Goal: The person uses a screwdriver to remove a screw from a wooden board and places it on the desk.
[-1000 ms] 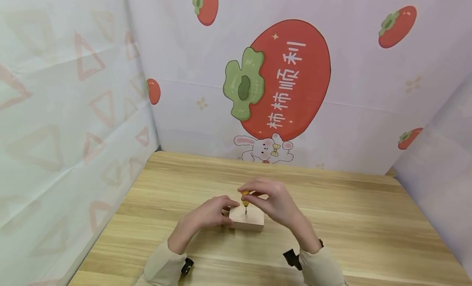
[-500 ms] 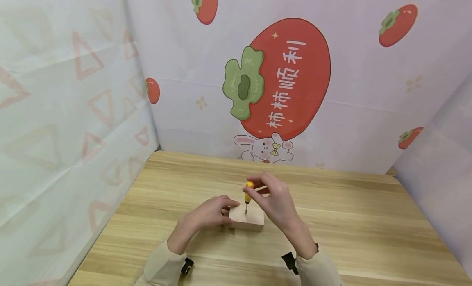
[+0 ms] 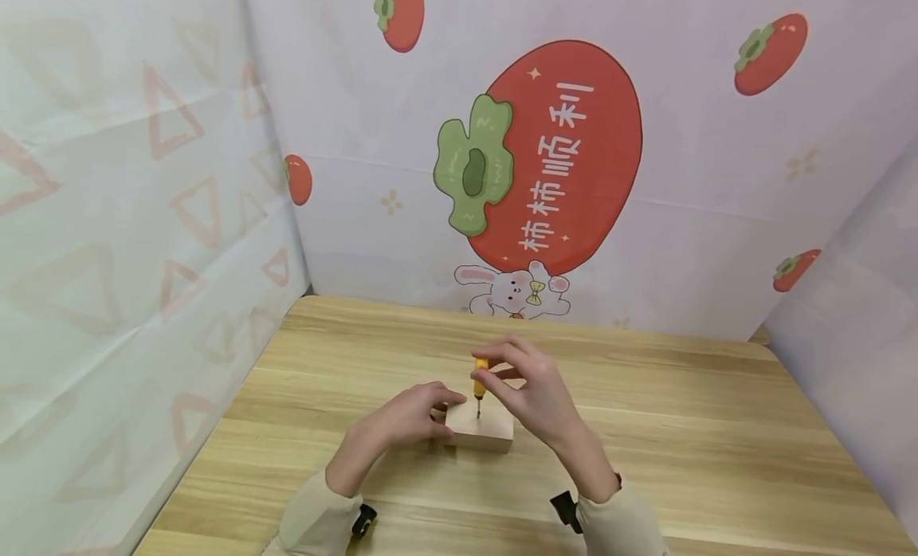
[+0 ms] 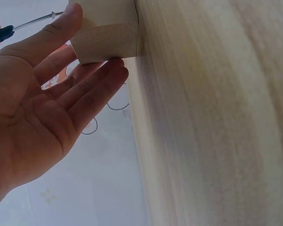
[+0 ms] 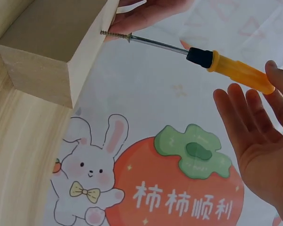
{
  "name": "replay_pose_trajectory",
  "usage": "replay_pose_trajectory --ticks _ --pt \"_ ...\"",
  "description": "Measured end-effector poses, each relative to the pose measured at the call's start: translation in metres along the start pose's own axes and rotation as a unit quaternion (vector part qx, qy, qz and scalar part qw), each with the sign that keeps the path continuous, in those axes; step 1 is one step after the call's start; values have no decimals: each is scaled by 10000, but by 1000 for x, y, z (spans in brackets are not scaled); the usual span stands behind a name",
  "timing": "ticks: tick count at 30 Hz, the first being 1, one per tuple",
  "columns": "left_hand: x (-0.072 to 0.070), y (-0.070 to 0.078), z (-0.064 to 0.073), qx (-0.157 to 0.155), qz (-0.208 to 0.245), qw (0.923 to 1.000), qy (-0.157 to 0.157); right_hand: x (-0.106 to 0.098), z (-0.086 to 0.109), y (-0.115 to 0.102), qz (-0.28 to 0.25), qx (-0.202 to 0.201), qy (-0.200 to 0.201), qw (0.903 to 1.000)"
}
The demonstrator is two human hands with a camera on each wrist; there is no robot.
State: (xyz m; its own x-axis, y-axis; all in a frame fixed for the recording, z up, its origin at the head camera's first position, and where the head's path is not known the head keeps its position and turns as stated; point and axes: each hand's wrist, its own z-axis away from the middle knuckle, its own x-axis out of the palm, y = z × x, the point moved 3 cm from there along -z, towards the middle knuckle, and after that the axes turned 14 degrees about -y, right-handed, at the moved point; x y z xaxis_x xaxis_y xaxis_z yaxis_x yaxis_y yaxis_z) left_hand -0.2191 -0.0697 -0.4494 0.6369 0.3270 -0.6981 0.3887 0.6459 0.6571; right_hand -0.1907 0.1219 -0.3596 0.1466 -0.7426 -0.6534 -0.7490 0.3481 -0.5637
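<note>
A pale wooden block (image 3: 495,438) lies flat on the table. My left hand (image 3: 405,414) grips its left end, thumb on the near side and fingers on the far side. A partly sunk screw (image 5: 114,34) stands up from the block's top face. On the screw's head sits the tip of a screwdriver (image 5: 238,74) with a yellow handle and black collar, held roughly upright. My right hand (image 3: 534,385) pinches the upper end of that handle between thumb and finger; the other fingers extend beside it in the right wrist view.
The wood-grain table (image 3: 688,452) spreads out around the block. Behind it hangs a cloth backdrop (image 3: 688,245) printed with persimmons and a rabbit. Another cloth wall (image 3: 107,301) with triangles runs along the left edge. Black wrist straps (image 3: 566,510) show at the sleeves.
My right-hand fingers have shifted about the handle, uncovering more of it half a second ago, and now pinch its top again. The left hand and block have stayed put.
</note>
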Motion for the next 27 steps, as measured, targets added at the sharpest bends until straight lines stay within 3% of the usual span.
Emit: replay_pose_trajectory --ticks 6,9,12,14,22,24,27 --pt "1 0 0 7 -11 10000 12 -2 -3 -6 445 185 143 9987" --pt "0 0 0 55 11 10000 12 -5 -3 -9 152 -129 -373 9991" --pt "0 0 1 77 38 10000 3 -7 -4 -11 -204 -587 -1054 9925" --pt "0 0 1 77 48 10000 -1 -8 -4 -10 -312 -669 -1256 9893" --pt "1 0 0 54 19 10000 18 0 -1 1 298 125 -253 9992" --pt "1 0 0 58 0 10000 33 2 -1 1 359 159 -190 9990" --pt "1 0 0 78 -46 9999 46 3 -2 -1 258 -52 -432 9987"
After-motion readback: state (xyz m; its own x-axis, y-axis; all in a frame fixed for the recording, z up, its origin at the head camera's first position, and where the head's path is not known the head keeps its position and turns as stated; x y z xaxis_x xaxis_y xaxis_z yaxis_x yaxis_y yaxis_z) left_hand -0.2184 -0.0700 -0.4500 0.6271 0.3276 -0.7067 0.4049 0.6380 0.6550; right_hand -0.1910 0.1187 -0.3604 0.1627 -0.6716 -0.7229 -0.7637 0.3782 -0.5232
